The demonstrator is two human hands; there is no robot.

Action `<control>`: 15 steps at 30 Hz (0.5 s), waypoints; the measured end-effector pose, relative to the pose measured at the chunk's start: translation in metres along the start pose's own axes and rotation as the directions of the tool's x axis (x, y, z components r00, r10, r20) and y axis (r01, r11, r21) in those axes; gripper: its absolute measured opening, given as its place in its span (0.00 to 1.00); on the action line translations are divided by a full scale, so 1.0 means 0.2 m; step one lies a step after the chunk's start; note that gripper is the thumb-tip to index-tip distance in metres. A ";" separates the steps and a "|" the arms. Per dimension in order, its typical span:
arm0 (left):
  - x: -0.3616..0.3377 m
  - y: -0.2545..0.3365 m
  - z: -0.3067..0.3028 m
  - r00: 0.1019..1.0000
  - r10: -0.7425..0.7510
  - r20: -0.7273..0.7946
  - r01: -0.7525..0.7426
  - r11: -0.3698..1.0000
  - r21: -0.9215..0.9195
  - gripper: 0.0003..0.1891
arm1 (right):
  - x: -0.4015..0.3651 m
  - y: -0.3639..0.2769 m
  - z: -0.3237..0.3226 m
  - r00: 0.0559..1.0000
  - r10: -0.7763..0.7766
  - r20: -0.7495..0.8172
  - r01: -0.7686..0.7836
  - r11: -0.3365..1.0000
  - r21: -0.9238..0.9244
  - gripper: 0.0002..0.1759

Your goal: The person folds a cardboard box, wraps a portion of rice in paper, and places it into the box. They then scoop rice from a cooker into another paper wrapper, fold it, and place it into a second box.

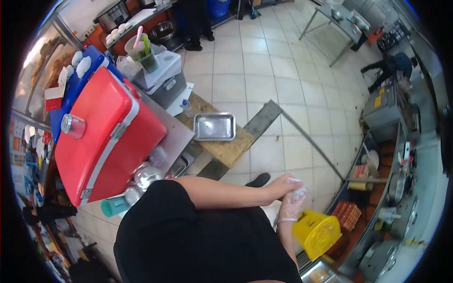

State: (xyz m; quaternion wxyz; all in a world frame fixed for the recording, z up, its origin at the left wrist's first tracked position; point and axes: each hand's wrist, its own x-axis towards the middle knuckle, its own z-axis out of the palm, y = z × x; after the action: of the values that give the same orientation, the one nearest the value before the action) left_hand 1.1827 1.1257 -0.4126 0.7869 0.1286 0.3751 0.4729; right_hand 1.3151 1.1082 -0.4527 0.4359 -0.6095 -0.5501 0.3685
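Note:
My left hand (279, 187) is bare and reaches across in front of my body, its fingers closed on crumpled clear plastic of a disposable glove (296, 184). My right hand (291, 206) wears a clear plastic glove that bunches at the wrist. Its fingers are drawn together against the left hand, partly hidden by the plastic; I cannot tell what they hold. Just beyond the right wrist is a yellow plastic container (315, 232). A dark shoe (259, 180) shows on the floor below the left forearm.
On the left, a red cooler box (101, 129) stands beside a wooden board (238, 150) bearing a metal tray (214, 114). To the right are stacked egg trays (347, 215) on a low shelf. A metal table (340, 29) and a person (394, 66) are farther off.

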 end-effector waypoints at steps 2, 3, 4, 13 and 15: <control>0.28 0.07 -0.08 0.994 0.077 -0.081 -0.082 0.994 -0.065 0.19 | 0.33 0.07 0.06 0.945 0.021 0.328 0.004 0.997 -0.075 0.43; 0.36 0.15 -0.13 0.998 0.028 -0.053 -0.034 0.992 -0.125 0.19 | 0.50 0.02 0.08 0.935 -0.004 0.354 0.031 0.997 -0.071 0.43; 0.40 0.23 -0.14 1.000 -0.017 -0.024 0.012 0.981 -0.192 0.19 | 0.66 -0.06 0.11 0.861 -0.013 0.508 0.169 0.950 -0.261 0.45; 0.79 1.04 -0.30 0.736 0.356 -0.576 -0.591 0.753 -0.289 0.18 | 1.63 -0.59 0.74 -0.025 0.189 0.982 -0.742 0.654 -0.145 0.44; 0.80 1.31 -0.29 0.602 0.455 -0.657 -0.686 0.715 -0.134 0.20 | 1.74 -0.76 0.95 -0.070 0.195 0.978 -0.789 0.590 -0.174 0.43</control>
State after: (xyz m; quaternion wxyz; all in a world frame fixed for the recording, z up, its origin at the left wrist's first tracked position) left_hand 1.0158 1.3865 -0.3815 0.4440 -0.0588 0.4360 0.7806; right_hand 1.1289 1.4793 -0.3661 -0.0602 -0.2679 -0.2999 0.9136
